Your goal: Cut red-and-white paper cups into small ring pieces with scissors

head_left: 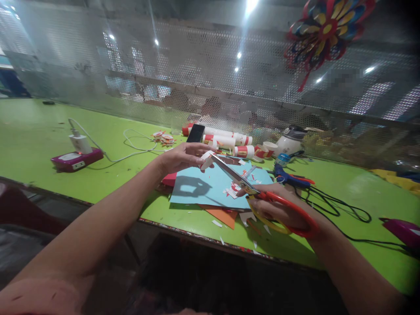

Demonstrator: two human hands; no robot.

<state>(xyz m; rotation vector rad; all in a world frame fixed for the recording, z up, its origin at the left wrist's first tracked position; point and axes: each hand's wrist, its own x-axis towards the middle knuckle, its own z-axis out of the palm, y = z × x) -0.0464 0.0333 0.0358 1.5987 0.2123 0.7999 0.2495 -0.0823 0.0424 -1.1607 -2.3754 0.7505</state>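
Between the thumb and fingers of my left hand (183, 156) is a small white paper piece (207, 160), perhaps cut from a paper cup. My right hand (277, 202) grips scissors (231, 173) with one red and one yellow handle loop. Their blade tips reach the white piece; whether they are touching it I cannot tell. Beneath both hands lies light blue paper (187, 199), with red-and-white cutouts (233, 190) on it. An orange sheet (221, 215) sticks out from under the blue one, among white scraps.
Behind the paper lie stacked paper cups (219, 140) and a black phone (196, 133). A blue glue gun (290, 177) with a black cord is at right, near a white kettle-like bottle (288, 142). At left sits a purple power strip (78, 159) with a charger. A perforated metal screen (203, 65) stands behind.
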